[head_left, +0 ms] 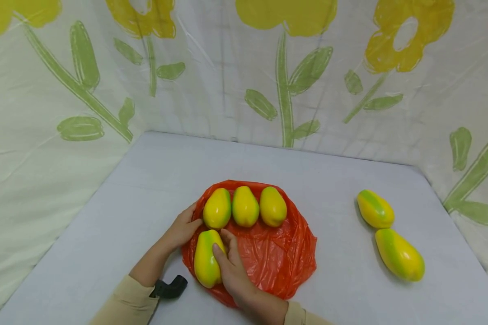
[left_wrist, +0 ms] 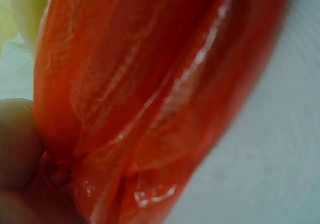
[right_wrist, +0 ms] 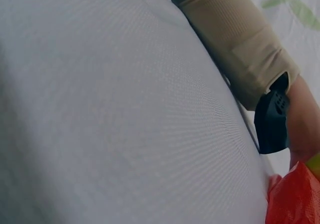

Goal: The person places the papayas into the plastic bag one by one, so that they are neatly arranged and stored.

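Note:
A red plastic bag (head_left: 268, 259) lies spread open on the table. Along its far side, three yellow papayas (head_left: 245, 207) with green streaks sit in a row. My left hand (head_left: 180, 232) pinches the bag's left edge between thumb and fingers; the left wrist view shows the folded red plastic (left_wrist: 145, 114) close up beside the fingers (left_wrist: 20, 144). Over the bag's near left part, my right hand (head_left: 236, 273) grips another papaya (head_left: 206, 264), thumb on top and fingers along its right side. In the right wrist view the right hand is out of frame.
Two more papayas (head_left: 375, 209) lie end to end on the white table (head_left: 333, 189), right of the bag. A black wrist camera (head_left: 171, 287) sits at my left cuff. Behind the table hangs a white curtain (head_left: 211, 90) printed with yellow flowers.

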`<control>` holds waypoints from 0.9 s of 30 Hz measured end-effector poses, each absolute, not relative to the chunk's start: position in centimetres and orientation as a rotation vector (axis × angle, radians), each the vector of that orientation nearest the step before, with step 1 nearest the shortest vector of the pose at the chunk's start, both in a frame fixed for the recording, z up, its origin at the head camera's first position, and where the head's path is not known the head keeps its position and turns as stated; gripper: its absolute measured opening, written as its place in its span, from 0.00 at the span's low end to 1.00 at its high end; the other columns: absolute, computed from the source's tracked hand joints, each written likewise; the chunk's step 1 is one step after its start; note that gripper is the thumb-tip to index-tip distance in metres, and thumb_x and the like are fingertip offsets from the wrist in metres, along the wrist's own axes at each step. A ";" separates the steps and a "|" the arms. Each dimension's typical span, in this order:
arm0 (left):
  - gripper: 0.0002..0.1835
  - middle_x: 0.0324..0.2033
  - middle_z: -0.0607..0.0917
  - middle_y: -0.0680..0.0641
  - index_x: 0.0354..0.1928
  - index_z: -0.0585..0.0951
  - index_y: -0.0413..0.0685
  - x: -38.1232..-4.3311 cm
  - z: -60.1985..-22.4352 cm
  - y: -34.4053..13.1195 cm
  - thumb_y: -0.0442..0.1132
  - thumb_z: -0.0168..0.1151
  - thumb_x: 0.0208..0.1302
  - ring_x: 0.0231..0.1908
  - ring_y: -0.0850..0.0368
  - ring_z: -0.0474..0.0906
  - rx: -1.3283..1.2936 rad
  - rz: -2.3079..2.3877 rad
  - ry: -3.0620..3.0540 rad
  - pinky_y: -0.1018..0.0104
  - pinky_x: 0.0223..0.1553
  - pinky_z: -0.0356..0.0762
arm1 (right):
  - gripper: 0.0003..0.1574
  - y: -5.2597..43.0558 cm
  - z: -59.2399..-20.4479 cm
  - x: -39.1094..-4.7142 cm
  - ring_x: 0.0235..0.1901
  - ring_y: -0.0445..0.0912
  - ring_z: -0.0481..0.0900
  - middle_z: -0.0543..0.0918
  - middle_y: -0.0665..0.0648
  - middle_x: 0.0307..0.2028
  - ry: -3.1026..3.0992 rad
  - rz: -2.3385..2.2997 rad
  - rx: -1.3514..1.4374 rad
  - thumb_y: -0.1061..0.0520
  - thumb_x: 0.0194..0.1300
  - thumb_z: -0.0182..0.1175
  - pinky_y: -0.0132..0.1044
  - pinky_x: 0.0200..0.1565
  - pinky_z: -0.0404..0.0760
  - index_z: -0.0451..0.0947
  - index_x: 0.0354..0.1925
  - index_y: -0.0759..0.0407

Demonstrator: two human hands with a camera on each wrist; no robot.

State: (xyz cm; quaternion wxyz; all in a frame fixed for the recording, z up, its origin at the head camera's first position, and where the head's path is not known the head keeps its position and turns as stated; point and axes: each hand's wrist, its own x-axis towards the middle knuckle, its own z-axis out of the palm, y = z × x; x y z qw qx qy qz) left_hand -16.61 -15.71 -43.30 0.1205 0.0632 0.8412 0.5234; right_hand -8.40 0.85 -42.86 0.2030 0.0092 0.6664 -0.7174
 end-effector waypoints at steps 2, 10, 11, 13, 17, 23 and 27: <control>0.31 0.65 0.67 0.38 0.71 0.55 0.46 -16.6 -43.3 -15.7 0.33 0.45 0.65 0.57 0.43 0.70 0.188 1.529 2.459 0.46 0.57 0.71 | 0.37 0.8 -42.9 -8.4 0.65 0.51 0.60 0.53 0.55 0.69 1.848 -2.019 0.025 0.38 0.67 0.46 0.53 0.66 0.63 0.48 0.67 0.46; 0.31 0.65 0.66 0.37 0.71 0.55 0.46 -16.6 -43.2 -15.8 0.34 0.45 0.65 0.57 0.42 0.70 0.182 1.525 2.454 0.47 0.55 0.74 | 0.35 0.8 -42.8 -8.3 0.63 0.49 0.60 0.54 0.53 0.68 1.859 -1.981 0.011 0.37 0.68 0.43 0.53 0.67 0.61 0.47 0.67 0.44; 0.31 0.65 0.66 0.37 0.71 0.55 0.45 -16.6 -43.2 -15.8 0.34 0.45 0.65 0.57 0.42 0.71 0.183 1.524 2.456 0.47 0.55 0.74 | 0.35 0.8 -42.8 -8.2 0.64 0.50 0.59 0.53 0.54 0.69 1.866 -1.971 0.008 0.37 0.69 0.42 0.54 0.67 0.59 0.46 0.68 0.44; 0.31 0.66 0.66 0.38 0.71 0.55 0.46 -16.6 -43.2 -15.8 0.33 0.45 0.65 0.58 0.42 0.70 0.183 1.521 2.460 0.47 0.55 0.74 | 0.36 0.9 -42.7 -8.2 0.64 0.51 0.57 0.52 0.54 0.69 1.885 -1.952 0.004 0.36 0.69 0.41 0.56 0.68 0.57 0.45 0.69 0.44; 0.31 0.66 0.65 0.38 0.71 0.55 0.46 -16.7 -43.2 -15.7 0.33 0.45 0.65 0.59 0.42 0.70 0.176 1.508 2.465 0.47 0.56 0.73 | 0.36 1.0 -42.4 -8.0 0.63 0.51 0.57 0.54 0.54 0.68 1.936 -1.909 -0.030 0.38 0.69 0.42 0.56 0.66 0.58 0.45 0.69 0.44; 0.32 0.66 0.65 0.38 0.71 0.54 0.46 -16.7 -43.3 -15.7 0.33 0.45 0.65 0.57 0.42 0.71 0.177 1.514 2.446 0.48 0.54 0.75 | 0.35 1.4 -42.1 -7.9 0.67 0.50 0.53 0.50 0.52 0.70 1.992 -1.981 -0.137 0.45 0.70 0.44 0.56 0.69 0.53 0.44 0.69 0.47; 0.32 0.66 0.66 0.38 0.71 0.55 0.47 -16.7 -43.5 -15.8 0.33 0.46 0.65 0.57 0.42 0.72 0.175 1.517 2.445 0.49 0.52 0.77 | 0.34 1.5 -41.8 -7.9 0.67 0.50 0.52 0.48 0.53 0.71 2.004 -2.007 -0.172 0.47 0.70 0.44 0.55 0.70 0.53 0.45 0.69 0.49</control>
